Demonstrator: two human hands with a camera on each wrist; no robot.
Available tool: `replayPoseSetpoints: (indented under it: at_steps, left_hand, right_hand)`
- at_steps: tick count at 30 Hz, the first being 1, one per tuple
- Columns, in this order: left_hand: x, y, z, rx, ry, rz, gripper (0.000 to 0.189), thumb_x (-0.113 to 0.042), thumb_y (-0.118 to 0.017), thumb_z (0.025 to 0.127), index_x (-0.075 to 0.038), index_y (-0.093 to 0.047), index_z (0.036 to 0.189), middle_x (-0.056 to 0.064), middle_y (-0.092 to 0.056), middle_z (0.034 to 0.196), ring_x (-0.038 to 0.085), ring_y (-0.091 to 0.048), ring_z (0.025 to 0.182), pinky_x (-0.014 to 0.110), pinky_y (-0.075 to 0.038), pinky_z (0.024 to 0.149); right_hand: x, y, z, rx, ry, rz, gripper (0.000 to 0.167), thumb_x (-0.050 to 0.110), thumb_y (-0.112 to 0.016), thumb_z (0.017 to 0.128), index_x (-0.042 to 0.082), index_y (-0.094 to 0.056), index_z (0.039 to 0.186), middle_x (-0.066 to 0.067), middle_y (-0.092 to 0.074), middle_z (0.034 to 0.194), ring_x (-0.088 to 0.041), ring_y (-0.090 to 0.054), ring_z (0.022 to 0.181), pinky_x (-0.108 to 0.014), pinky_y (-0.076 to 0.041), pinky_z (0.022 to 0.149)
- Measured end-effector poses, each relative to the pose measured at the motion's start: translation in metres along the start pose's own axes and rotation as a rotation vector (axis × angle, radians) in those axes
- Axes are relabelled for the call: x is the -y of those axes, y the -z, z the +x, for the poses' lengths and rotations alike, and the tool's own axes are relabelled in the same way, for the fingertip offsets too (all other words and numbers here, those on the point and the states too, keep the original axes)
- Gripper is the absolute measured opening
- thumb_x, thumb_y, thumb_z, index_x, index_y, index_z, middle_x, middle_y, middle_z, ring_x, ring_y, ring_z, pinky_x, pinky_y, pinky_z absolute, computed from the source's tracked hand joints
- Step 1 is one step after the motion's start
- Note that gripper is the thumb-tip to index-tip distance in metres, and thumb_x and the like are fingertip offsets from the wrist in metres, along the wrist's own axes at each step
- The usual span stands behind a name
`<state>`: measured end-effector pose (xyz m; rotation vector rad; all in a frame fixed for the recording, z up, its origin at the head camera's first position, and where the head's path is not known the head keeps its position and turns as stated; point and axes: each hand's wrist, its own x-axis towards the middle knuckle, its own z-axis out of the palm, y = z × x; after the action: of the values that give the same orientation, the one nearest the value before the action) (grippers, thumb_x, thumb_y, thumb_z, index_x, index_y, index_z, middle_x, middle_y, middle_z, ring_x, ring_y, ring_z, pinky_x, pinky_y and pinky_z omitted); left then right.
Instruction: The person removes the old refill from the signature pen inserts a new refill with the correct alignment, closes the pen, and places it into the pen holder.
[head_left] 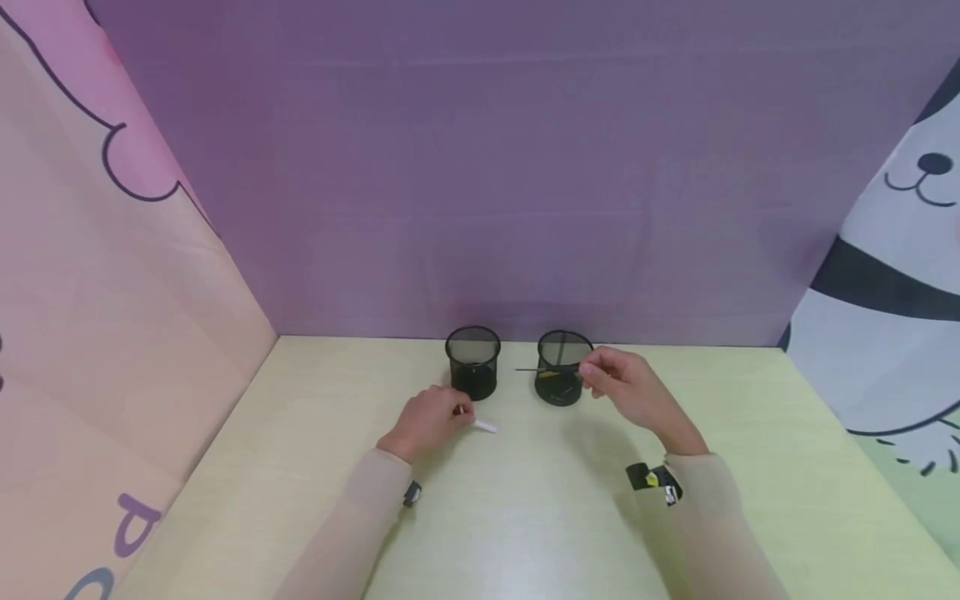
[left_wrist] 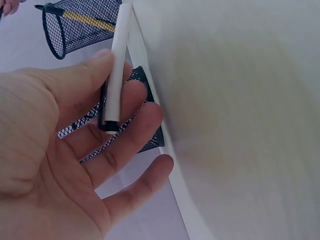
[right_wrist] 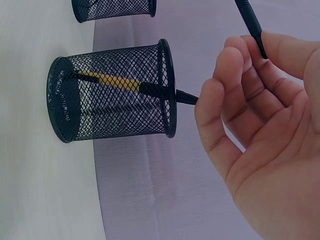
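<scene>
My left hand (head_left: 431,418) pinches a white marker (left_wrist: 118,65) with a black end and clip, low over the table and in front of the left mesh cup (head_left: 472,377). Its other fingers are loosely bent in the left wrist view. Thumb and fingertips of my right hand (head_left: 628,390) grip one end of a thin black pen (right_wrist: 248,17), held level across the right mesh cup (right_wrist: 120,117) in the head view. Inside that cup leans a yellow and black pen (right_wrist: 120,81), its dark tip poking past the rim.
Both black cups stand upright at the back of the pale table (head_left: 525,517), a small gap between them. Behind rises a purple cloth wall (head_left: 480,167). Printed cloths flank the table, a pink one (head_left: 112,292) at left and a panda one (head_left: 885,333) at right.
</scene>
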<state>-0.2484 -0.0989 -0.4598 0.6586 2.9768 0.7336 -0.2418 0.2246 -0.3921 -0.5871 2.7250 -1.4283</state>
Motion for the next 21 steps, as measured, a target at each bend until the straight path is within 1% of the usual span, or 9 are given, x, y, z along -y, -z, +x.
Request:
replayPoseSetpoints:
  at_steps: [3,10,16,21]
  left_hand:
    - [0.0012,-0.0014,0.0002,0.015,0.002,-0.002,0.004,-0.021,-0.075,0.094,-0.017,-0.076,0.095,-0.002,-0.069,0.084,0.012,-0.056,0.071,0.032,-0.048,0.066]
    - [0.0031,-0.0029,0.0008,0.045,0.004,-0.017,0.005,-0.018,-0.079,0.090,-0.017,-0.075,0.093,-0.002,-0.070,0.086,0.013,-0.057,0.076,0.034,-0.050,0.073]
    - [0.0049,-0.0041,0.0017,0.066,-0.014,0.000,0.008,-0.018,-0.082,0.087,-0.017,-0.074,0.088,-0.005,-0.065,0.080,0.012,-0.054,0.074,0.032,-0.048,0.072]
    - [0.0059,-0.0034,0.0004,0.079,-0.035,0.010,0.009,-0.018,-0.083,0.086,-0.017,-0.074,0.087,-0.005,-0.065,0.079,0.012,-0.055,0.074,0.032,-0.048,0.073]
  right_hand:
    - [0.0001,-0.0003,0.0003,0.001,-0.001,0.002,0.016,0.017,-0.058,0.106,0.003,-0.066,0.104,-0.016,-0.067,0.095,-0.017,-0.063,0.079,-0.026,-0.055,0.073]
    - [-0.0004,-0.0017,0.0018,0.003,0.007,0.006,0.016,0.017,-0.058,0.105,0.004,-0.066,0.103,-0.018,-0.067,0.095,-0.016,-0.063,0.078,-0.027,-0.054,0.071]
    - [0.0010,-0.0025,0.0018,0.010,-0.003,0.004,0.015,0.018,-0.059,0.105,0.004,-0.066,0.103,-0.017,-0.066,0.095,-0.016,-0.062,0.078,-0.027,-0.054,0.071]
    - [0.0016,-0.0033,0.0020,0.014,-0.008,0.006,0.015,0.018,-0.059,0.105,0.005,-0.066,0.102,-0.016,-0.066,0.094,-0.016,-0.061,0.077,-0.027,-0.053,0.070]
